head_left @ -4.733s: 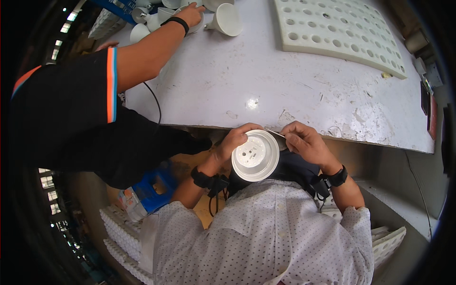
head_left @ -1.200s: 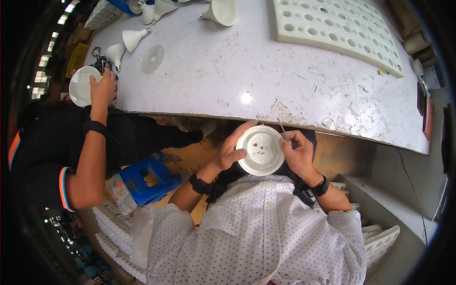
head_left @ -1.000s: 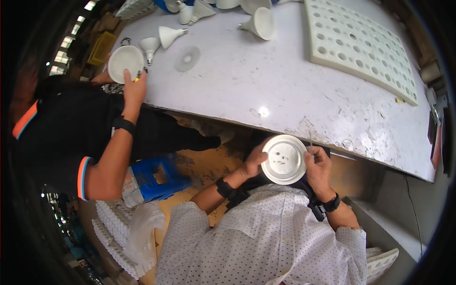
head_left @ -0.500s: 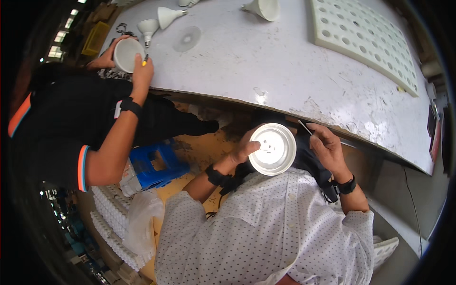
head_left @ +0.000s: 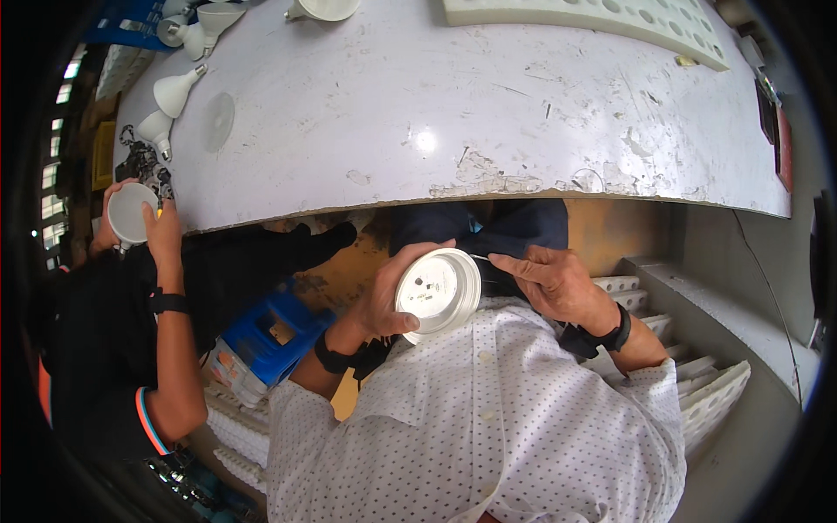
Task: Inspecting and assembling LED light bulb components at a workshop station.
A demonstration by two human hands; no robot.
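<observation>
My left hand [head_left: 394, 295] grips a round white lamp housing [head_left: 438, 291] by its rim, held close to my chest below the table edge, its open face up with small parts inside. My right hand [head_left: 556, 281] sits just right of the housing, fingers curled and pointing toward it; whether it pinches a small part I cannot tell. Both wrists wear black bands.
A worn white table [head_left: 488, 105] spans the top, with a perforated white tray [head_left: 593, 19] at the far edge and white cone-shaped lamp parts [head_left: 171, 91] at the left. A co-worker's hand [head_left: 160, 234] at left holds another round white housing [head_left: 129, 213]. A blue box [head_left: 272, 336] sits below.
The housing and both my hands have come down from the table edge toward my chest. The co-worker has brought a white housing off the table to the left.
</observation>
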